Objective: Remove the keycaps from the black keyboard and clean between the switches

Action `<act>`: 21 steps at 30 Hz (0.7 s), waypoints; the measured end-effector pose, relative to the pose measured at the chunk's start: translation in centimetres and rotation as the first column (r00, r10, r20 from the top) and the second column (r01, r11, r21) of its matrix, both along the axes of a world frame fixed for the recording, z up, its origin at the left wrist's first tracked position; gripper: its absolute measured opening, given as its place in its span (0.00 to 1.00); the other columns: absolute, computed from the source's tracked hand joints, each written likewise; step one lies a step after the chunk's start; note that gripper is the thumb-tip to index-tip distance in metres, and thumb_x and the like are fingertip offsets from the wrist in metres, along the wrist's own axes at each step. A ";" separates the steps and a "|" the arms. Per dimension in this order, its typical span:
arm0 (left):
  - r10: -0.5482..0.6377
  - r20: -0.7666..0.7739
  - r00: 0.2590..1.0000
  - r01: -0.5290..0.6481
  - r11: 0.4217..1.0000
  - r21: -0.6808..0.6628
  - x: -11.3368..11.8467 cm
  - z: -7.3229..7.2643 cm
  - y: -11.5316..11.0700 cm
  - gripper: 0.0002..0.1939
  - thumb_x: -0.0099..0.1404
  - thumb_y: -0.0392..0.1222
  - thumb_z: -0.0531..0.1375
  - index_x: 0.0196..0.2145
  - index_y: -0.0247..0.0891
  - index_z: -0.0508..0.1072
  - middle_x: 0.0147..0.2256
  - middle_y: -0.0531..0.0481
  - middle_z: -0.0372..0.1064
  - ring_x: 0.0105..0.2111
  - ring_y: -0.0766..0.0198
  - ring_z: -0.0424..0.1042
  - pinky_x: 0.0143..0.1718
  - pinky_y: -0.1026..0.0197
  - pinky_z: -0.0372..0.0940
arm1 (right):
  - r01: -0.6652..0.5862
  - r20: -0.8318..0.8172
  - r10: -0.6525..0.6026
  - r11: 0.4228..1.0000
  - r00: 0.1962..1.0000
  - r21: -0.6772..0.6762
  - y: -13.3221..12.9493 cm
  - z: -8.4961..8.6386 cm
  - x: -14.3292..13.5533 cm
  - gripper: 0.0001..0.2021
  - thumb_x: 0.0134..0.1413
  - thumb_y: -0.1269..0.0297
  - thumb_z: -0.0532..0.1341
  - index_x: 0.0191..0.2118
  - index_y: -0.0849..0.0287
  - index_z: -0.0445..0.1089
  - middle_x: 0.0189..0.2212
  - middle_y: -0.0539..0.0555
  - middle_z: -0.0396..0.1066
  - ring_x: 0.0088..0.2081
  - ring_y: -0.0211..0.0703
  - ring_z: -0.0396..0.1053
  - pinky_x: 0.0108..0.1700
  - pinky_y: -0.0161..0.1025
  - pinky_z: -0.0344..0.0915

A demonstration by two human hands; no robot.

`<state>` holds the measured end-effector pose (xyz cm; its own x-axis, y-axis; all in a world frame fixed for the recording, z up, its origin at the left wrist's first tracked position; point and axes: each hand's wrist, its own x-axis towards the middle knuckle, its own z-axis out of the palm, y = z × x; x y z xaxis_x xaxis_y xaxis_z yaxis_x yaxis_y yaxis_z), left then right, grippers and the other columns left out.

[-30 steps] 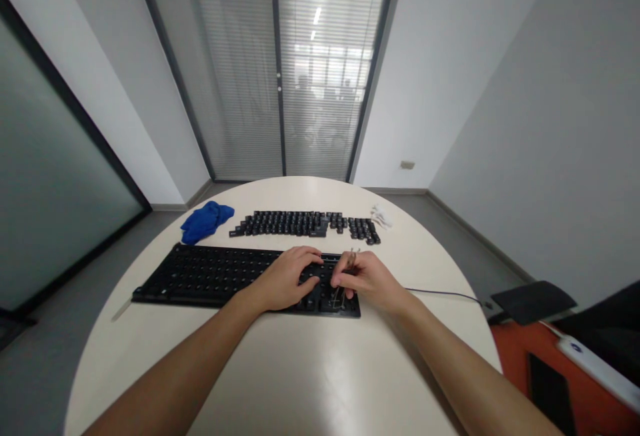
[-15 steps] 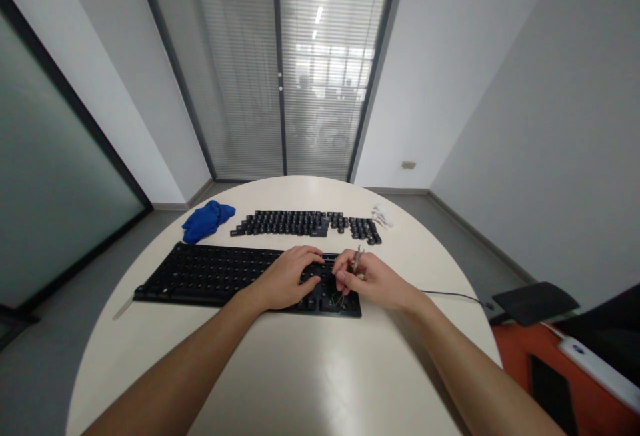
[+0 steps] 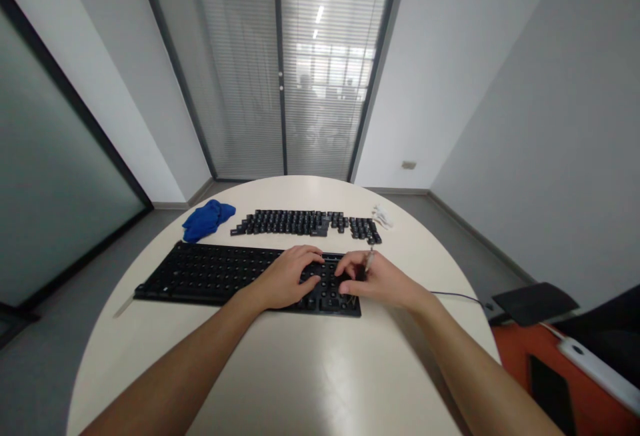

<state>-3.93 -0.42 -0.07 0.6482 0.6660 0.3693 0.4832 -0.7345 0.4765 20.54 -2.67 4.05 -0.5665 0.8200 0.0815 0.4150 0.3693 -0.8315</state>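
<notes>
A black keyboard base [image 3: 215,269] without most of its keycaps lies across the round table. My left hand [image 3: 287,279] rests over its right part, fingers apart and holding nothing. Over the keyboard's right end is my right hand [image 3: 375,279], with a thin wire tool [image 3: 370,260] held in it; the tool's lower end is partly hidden by the fingers. Behind the keyboard, loose black keycaps [image 3: 285,223] lie in rows, and a smaller group of keycaps [image 3: 365,229] is at their right.
A blue cloth [image 3: 207,220] lies at the table's back left. White crumpled material [image 3: 383,216] sits at the back right. A pale flat stick [image 3: 123,307] is by the keyboard's left corner. A cable [image 3: 455,295] runs off the right edge, near an orange seat [image 3: 517,356] holding a power strip [image 3: 597,369].
My right hand has shifted slightly right, its thumb and index finger have spread apart, and the wire tool has moved right with it. My left hand has stayed in place.
</notes>
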 end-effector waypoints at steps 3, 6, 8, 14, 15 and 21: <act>0.000 0.001 1.000 0.000 1.000 0.005 0.0 0.0 0.0 0.15 0.65 0.37 0.60 0.51 0.40 0.70 0.55 0.43 0.67 0.56 0.54 0.65 0.61 0.47 0.60 | 0.038 0.002 -0.038 0.999 0.999 -0.015 0.1 0.0 0.3 0.20 0.49 0.48 0.69 0.38 0.60 0.74 0.25 0.47 0.63 0.26 0.35 0.60 0.27 0.33 0.55; 0.000 0.007 1.000 0.000 1.000 0.004 0.0 0.0 0.0 0.15 0.65 0.37 0.60 0.51 0.41 0.70 0.55 0.43 0.67 0.56 0.53 0.65 0.60 0.46 0.61 | 0.051 0.000 -0.051 0.998 0.999 -0.047 0.1 -0.1 0.4 0.20 0.48 0.47 0.70 0.38 0.60 0.73 0.27 0.48 0.66 0.27 0.36 0.63 0.28 0.34 0.57; 0.000 0.006 1.000 0.000 1.000 0.006 0.0 0.0 0.0 0.15 0.65 0.37 0.60 0.51 0.41 0.70 0.55 0.43 0.67 0.56 0.53 0.65 0.60 0.46 0.61 | 0.056 -0.003 -0.056 0.997 0.998 -0.057 0.1 -0.2 0.3 0.20 0.48 0.48 0.70 0.37 0.60 0.73 0.27 0.49 0.67 0.27 0.37 0.64 0.28 0.34 0.58; -0.002 0.009 1.000 0.002 1.000 0.010 0.0 0.0 0.0 0.15 0.65 0.38 0.59 0.51 0.41 0.70 0.55 0.43 0.67 0.56 0.53 0.65 0.60 0.46 0.61 | 0.089 -0.012 -0.089 0.996 0.996 -0.022 0.3 -0.2 0.2 0.19 0.49 0.48 0.69 0.35 0.60 0.74 0.25 0.49 0.68 0.27 0.37 0.63 0.28 0.33 0.57; -0.001 0.012 1.000 0.001 1.000 0.011 0.0 0.0 0.0 0.15 0.65 0.37 0.59 0.50 0.41 0.70 0.55 0.43 0.67 0.56 0.53 0.66 0.60 0.46 0.61 | 0.092 -0.007 -0.092 0.996 0.996 -0.013 0.3 -0.1 0.2 0.19 0.49 0.48 0.69 0.35 0.60 0.74 0.24 0.49 0.68 0.26 0.37 0.63 0.27 0.33 0.57; 0.002 0.005 1.000 -0.002 1.000 0.015 0.0 0.0 0.0 0.15 0.65 0.37 0.60 0.50 0.41 0.70 0.55 0.43 0.67 0.56 0.53 0.65 0.60 0.46 0.60 | 0.088 -0.038 -0.090 0.994 0.995 -0.066 0.3 0.1 0.7 0.19 0.48 0.47 0.70 0.31 0.61 0.73 0.18 0.47 0.66 0.21 0.35 0.61 0.23 0.32 0.54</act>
<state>-3.93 -0.41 -0.10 0.6449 0.6619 0.3822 0.4829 -0.7404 0.4675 21.27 -2.34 4.15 -0.4883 0.8713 0.0490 0.4090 0.2781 -0.8691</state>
